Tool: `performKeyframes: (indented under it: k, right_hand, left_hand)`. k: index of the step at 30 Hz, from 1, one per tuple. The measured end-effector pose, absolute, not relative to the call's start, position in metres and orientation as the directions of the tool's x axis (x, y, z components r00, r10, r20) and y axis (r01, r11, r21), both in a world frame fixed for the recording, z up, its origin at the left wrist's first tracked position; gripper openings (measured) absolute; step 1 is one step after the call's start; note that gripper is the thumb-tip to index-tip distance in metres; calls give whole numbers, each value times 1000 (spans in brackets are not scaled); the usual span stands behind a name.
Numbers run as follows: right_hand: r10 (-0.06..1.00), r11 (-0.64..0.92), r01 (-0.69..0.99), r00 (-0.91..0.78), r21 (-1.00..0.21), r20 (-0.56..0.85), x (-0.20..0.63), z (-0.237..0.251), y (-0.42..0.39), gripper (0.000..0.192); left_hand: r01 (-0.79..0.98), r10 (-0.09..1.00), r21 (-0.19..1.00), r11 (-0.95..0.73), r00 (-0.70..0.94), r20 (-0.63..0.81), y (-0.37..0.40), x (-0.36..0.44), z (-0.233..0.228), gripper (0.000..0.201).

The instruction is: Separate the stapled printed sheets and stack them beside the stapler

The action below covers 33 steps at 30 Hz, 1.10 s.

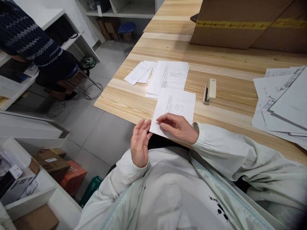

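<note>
A white printed sheet (178, 103) lies at the near edge of the wooden table, its top end close to or over a stack of stamped papers (168, 75). My right hand (178, 127) rests on the lower part of this sheet, fingers loosely curved, with a gap showing between thumb and forefinger. At the sheet's lower left corner, my left hand (140, 143) is open with the palm turned toward the paper and the fingers apart. Its fingertips are close to the corner; whether they touch it I cannot tell. A cream stapler (209, 91) stands to the right of the sheet.
Small paper slips (139, 72) lie left of the stack. Loose papers (283, 105) are piled at the right, and a large cardboard box (235, 25) stands at the back. A person (33, 41) is at the left by shelves; boxes (51, 163) sit below left.
</note>
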State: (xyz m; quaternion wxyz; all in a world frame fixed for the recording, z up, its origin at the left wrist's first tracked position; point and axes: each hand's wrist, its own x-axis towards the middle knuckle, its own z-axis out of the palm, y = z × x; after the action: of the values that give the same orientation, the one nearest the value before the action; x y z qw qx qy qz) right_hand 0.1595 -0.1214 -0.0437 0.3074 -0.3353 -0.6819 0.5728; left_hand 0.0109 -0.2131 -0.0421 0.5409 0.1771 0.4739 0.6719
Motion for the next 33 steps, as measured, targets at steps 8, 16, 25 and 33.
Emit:
performKeyframes:
  k: [8, 16, 25, 33]
  right_hand:
    - [767, 479, 205, -570, -854, 293, 169, -43, -152, 15]
    - [619, 783, 556, -647, -281, 445, 191, -51, -173, 37]
    - [587, 778, 617, -643, -122, 493, 192, -53, -184, 18]
    - [632, 765, 592, -613, -254, 473, 194, -51, -183, 17]
  left_hand:
    - [-758, 816, 538, 368, -14, -577, -244, 8, -69, 19]
    - [-725, 892, 597, 343, 54, -448, -242, 22, -56, 19]
    - [-710, 915, 631, 312, 45, -402, -247, 28, -55, 22]
    - [-720, 924, 632, 287, 35, -381, -246, 32, -56, 25]
